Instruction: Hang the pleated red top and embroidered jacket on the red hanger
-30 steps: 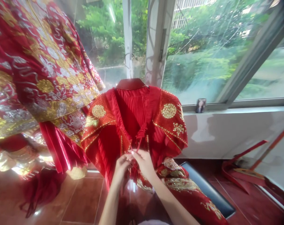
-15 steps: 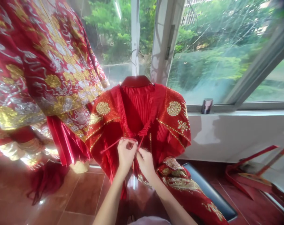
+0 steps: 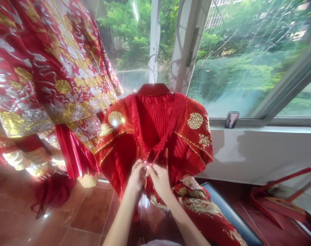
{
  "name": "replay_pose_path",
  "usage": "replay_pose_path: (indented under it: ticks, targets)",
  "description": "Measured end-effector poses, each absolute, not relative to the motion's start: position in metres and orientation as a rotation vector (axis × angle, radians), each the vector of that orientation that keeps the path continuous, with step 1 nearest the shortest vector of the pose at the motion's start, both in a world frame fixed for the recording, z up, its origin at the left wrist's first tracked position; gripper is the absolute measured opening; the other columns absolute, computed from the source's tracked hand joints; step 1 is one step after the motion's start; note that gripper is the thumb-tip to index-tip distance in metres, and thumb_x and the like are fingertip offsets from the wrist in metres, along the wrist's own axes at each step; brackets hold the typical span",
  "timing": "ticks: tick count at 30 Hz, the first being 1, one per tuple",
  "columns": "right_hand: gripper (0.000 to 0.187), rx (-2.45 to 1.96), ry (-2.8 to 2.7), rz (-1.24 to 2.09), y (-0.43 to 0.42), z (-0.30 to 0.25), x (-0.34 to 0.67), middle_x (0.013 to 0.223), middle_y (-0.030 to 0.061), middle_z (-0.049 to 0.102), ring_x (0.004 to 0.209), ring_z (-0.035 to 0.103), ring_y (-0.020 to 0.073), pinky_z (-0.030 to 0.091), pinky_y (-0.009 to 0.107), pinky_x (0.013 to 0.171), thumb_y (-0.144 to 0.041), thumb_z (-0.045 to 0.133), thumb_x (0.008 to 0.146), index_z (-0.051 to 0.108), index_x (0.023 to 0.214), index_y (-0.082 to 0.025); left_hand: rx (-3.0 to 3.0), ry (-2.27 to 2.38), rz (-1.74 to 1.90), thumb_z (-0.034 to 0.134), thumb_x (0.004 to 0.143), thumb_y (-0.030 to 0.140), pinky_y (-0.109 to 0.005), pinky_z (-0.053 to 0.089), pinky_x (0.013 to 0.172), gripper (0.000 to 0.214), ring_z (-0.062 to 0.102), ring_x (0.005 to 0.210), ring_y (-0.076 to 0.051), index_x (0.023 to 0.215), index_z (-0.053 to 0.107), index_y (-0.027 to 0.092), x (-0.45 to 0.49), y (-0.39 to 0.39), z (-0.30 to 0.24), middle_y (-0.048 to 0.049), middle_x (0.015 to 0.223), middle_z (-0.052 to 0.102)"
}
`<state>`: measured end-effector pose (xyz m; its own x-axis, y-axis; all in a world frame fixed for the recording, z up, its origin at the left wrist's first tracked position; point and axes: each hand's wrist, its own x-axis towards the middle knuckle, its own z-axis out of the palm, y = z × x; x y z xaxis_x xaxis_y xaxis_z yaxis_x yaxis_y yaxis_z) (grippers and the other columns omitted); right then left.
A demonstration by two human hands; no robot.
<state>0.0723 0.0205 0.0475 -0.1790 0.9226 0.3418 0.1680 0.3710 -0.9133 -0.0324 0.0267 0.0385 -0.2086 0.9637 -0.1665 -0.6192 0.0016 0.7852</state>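
A red pleated garment point(image 3: 155, 130) with gold round emblems hangs on a dark red hanger point(image 3: 154, 89) in front of the window. Thin red tie strings point(image 3: 155, 158) run down from its front opening. My left hand point(image 3: 137, 177) and my right hand point(image 3: 160, 179) meet just below the opening, fingertips pinched together on those strings. Both hands press against each other at the fingertips. The garment's lower part drapes over a dark seat point(image 3: 229, 213) at the lower right.
A larger red robe point(image 3: 42, 78) with gold and silver embroidery hangs at the left, reaching near the red tiled floor point(image 3: 88, 218). A window frame point(image 3: 183, 48) and white sill point(image 3: 260, 130) stand behind. A red metal stand point(image 3: 281, 198) lies at the right.
The loose string loop pulled out to the left half a second ago is drawn in. My hands have come back together at the front opening. The view has shifted slightly left.
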Motion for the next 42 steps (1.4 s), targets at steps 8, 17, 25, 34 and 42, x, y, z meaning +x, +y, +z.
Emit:
replay_pose_path:
  ticks: [8,17,25,34,42]
  targets:
    - [0.035,-1.056,-1.701,0.835,0.023,0.048,0.073,0.06,0.0038,0.064,0.053,0.058,0.0145,0.041,0.024,0.058,-0.037,0.042,0.092,0.054,0.064,-0.02,0.545,1.193,1.879,0.067,0.071,0.029,-0.022,0.047,0.063,0.039,0.059,0.065,-0.009,0.101,0.042,0.023,-0.027,0.034,-0.003,0.0037,0.081,0.058]
    - [0.04,-1.027,-1.739,0.788,0.023,0.052,0.081,0.054,0.0023,0.059,0.049,0.053,0.0123,0.038,0.023,0.055,-0.039,0.041,0.094,0.05,0.06,-0.02,0.583,1.735,1.836,0.064,0.073,0.02,-0.041,0.039,0.101,0.035,0.055,0.111,-0.022,0.106,0.051,0.021,-0.063,0.022,-0.025,-0.0078,0.111,0.058]
    - [0.034,-1.06,-1.851,0.714,0.034,0.055,0.087,0.072,0.0081,0.068,0.063,0.062,0.017,0.043,0.025,0.064,-0.033,0.037,0.095,0.062,0.079,-0.017,1.67,1.648,1.422,0.041,0.093,0.033,-0.054,0.011,0.117,0.035,0.044,0.132,-0.03,0.084,0.073,0.023,-0.028,0.017,0.058,-0.0102,0.128,0.063]
    - [0.03,-1.041,-1.953,0.732,0.038,0.06,0.088,0.063,0.0035,0.06,0.054,0.053,0.0133,0.038,0.023,0.058,-0.027,0.037,0.092,0.052,0.068,-0.019,1.767,2.158,1.254,0.06,0.082,0.04,-0.053,0.043,0.093,0.03,0.066,0.097,-0.037,0.102,0.075,0.025,-0.044,-0.014,0.095,-0.0163,0.114,0.07]
    - [0.033,-1.046,-1.912,0.766,0.042,0.057,0.091,0.058,0.0015,0.056,0.051,0.048,0.012,0.037,0.023,0.054,-0.033,0.04,0.093,0.052,0.066,-0.019,1.784,2.088,1.035,0.052,0.087,0.049,-0.031,0.043,0.062,0.033,0.068,0.068,-0.027,0.092,0.077,0.028,-0.069,-0.006,0.108,-0.0092,0.08,0.075]
